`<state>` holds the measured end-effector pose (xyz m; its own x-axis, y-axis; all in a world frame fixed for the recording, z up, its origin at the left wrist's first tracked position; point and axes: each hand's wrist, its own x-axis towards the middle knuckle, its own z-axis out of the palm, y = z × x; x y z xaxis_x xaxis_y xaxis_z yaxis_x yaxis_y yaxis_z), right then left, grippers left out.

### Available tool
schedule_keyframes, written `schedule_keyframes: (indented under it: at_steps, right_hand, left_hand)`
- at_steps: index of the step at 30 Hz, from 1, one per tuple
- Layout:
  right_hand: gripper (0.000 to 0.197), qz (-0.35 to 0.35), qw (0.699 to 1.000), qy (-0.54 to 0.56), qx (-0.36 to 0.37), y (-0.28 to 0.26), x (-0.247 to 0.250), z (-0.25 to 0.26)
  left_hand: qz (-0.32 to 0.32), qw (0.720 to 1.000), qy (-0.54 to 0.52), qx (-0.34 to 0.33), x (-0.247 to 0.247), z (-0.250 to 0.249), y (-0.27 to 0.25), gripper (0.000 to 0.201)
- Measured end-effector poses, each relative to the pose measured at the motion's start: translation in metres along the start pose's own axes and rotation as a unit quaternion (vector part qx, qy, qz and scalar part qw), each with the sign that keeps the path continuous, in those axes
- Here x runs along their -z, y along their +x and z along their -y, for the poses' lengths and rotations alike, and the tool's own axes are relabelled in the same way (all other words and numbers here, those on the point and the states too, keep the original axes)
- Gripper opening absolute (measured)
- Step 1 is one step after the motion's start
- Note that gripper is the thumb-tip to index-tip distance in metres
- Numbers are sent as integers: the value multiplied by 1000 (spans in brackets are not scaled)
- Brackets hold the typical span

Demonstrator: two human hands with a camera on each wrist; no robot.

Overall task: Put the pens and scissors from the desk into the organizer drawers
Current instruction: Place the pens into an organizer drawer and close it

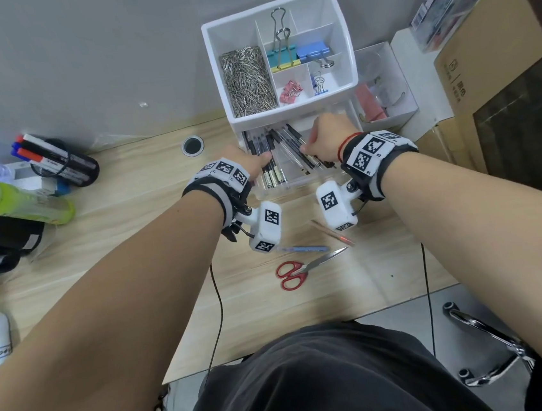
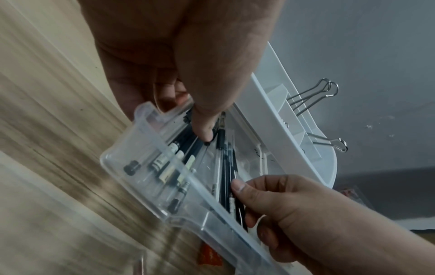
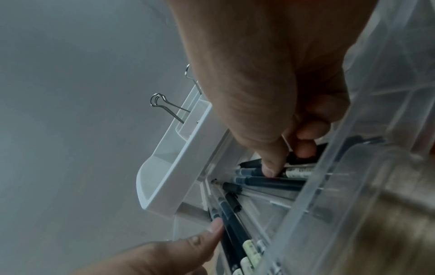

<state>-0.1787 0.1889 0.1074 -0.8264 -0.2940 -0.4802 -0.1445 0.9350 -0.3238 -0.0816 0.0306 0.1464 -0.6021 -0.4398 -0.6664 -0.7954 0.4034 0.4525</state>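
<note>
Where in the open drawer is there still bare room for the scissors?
In the clear drawer, the bare patch is the strip between the left pen bundle and the slanted right bundle. Both sides are crowded, with the left hand and right hand on the bundles. Scissors lie on the desk.

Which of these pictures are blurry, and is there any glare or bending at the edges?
Head view: sharp on the scissors, arms bowed by the wide lens. Left wrist view: desk smeared. Right wrist view: soft and hazy, clear drawer front blurred. No strong glare anywhere.
</note>
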Motion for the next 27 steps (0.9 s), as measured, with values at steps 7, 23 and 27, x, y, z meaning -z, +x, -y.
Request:
schedule_keyframes:
  at_steps: [7,23,27]
  right_hand:
    - [36,-36,999,-35,5,-6,1,-3]
    - [52,244,941,-232,40,-46,57,1]
    - [40,225,943,-242,39,-46,60,5]
  left_hand:
    - [11,1000,-25,-5,5,5,-2,38]
    - [37,978,193,-69,12,4,-30,126]
    - [-1,986,157,-55,11,8,-27,116]
